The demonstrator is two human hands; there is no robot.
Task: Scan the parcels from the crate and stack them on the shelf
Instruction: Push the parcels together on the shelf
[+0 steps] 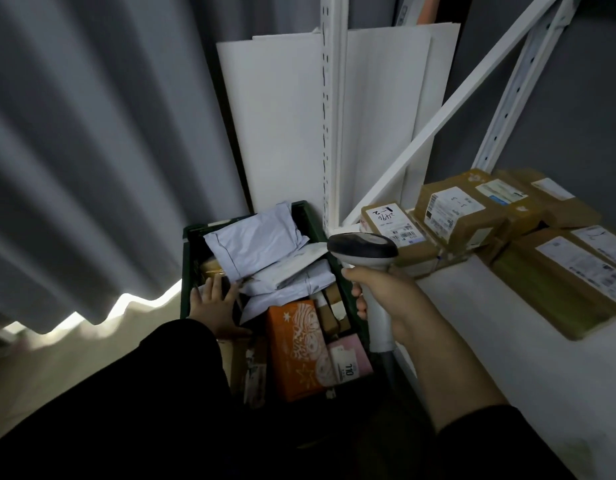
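Mailers [254,244] in the crate [190,258] look soft, light; I'd pinch an edge. Left hand [214,304] lies spread, right hand [386,299] grips scanner [362,251].

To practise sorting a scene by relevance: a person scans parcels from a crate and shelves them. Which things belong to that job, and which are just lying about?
Job: barcode scanner, gripped by the right hand; left hand in the green crate; grey mailer bags; orange box; brown cardboard parcels; white shelf.
Lying about: white boards stood on end; grey curtain.
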